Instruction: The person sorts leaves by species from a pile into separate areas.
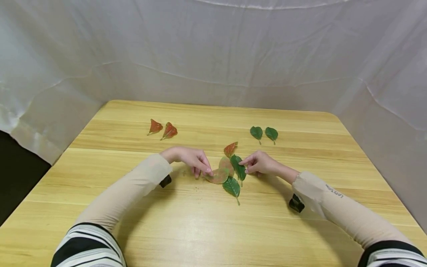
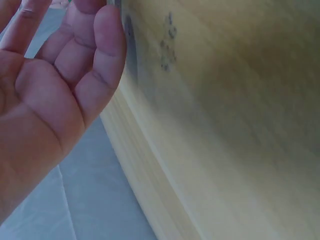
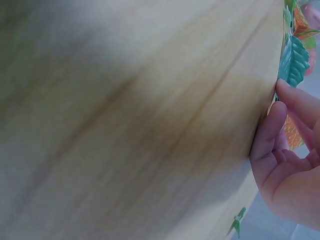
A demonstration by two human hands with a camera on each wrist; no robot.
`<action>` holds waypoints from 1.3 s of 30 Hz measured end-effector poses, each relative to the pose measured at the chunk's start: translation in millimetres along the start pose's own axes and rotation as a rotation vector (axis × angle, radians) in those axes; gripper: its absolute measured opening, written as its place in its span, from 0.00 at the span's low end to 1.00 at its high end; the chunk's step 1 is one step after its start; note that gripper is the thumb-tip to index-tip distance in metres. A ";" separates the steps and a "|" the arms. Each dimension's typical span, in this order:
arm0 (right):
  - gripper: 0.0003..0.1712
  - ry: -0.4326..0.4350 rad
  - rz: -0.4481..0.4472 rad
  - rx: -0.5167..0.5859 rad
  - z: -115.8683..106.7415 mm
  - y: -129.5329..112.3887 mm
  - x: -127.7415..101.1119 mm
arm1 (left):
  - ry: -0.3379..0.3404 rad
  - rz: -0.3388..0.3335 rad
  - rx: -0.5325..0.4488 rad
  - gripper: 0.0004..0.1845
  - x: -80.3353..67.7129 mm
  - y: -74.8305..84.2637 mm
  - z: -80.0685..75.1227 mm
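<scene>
left hand (image 1: 190,158): fingertips pressing brownish leaf (image 1: 218,175) | right hand (image 1: 258,163): pinching green leaf (image 1: 238,167)

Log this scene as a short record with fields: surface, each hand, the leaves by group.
surface: wooden table, white cloth backdrop behind it
left hand: fingers press on a pale brownish leaf
right hand: pinches a green leaf in the middle pile
middle pile: also a red leaf and a lower green leaf
far left: two red leaves
far right: two green leaves
</scene>
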State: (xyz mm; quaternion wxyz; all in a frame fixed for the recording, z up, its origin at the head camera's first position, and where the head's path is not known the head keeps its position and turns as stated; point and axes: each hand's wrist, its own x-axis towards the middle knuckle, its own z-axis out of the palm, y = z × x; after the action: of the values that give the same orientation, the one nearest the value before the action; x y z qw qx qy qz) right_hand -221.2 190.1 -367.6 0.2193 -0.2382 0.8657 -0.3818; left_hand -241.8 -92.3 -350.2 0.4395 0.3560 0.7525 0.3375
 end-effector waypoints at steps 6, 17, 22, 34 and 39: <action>0.18 0.006 -0.008 -0.017 0.8 1.6 0.8 | -0.062 -0.021 -0.037 0.14 3.1 -0.8 1.7; 0.18 0.004 -0.011 -0.009 -0.1 2.1 0.7 | 0.018 0.083 -0.129 0.14 1.4 3.8 1.6; 0.18 -0.005 -0.019 -0.008 -0.3 2.0 0.5 | 0.137 0.151 -0.095 0.08 4.8 6.1 4.6; 0.18 -0.002 -0.011 0.014 0.1 1.6 1.6 | 0.261 0.287 0.028 0.05 7.7 10.7 1.9; 0.18 0.001 -0.003 0.014 0.5 2.6 1.4 | 0.302 0.279 -0.038 0.03 7.3 11.8 1.2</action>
State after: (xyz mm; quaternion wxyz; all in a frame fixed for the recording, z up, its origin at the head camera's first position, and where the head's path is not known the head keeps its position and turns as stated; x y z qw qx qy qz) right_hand -222.7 190.6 -370.1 0.2198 -0.2379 0.8626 -0.3885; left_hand -240.5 -79.8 -344.1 0.2773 0.3936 0.7468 0.4589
